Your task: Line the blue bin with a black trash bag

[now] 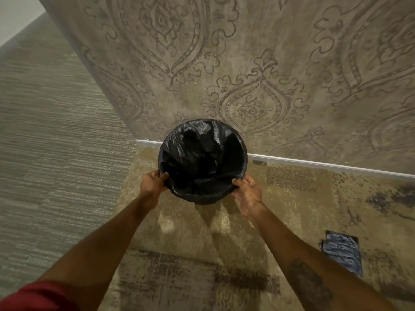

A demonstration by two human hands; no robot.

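Left hand (152,182) and right hand (248,191) pinch black trash bag (202,153) hem between them; advise pulling the fold down evenly, bin unseen.

Black trash bag (202,153) inside round bin, folded over rim; bin upright on rug by wall.

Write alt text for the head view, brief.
Both hands, left hand and right hand, grip the crinkled black plastic trash bag folded over a round bin's rim, on a mottled tan rug against a patterned grey wall.
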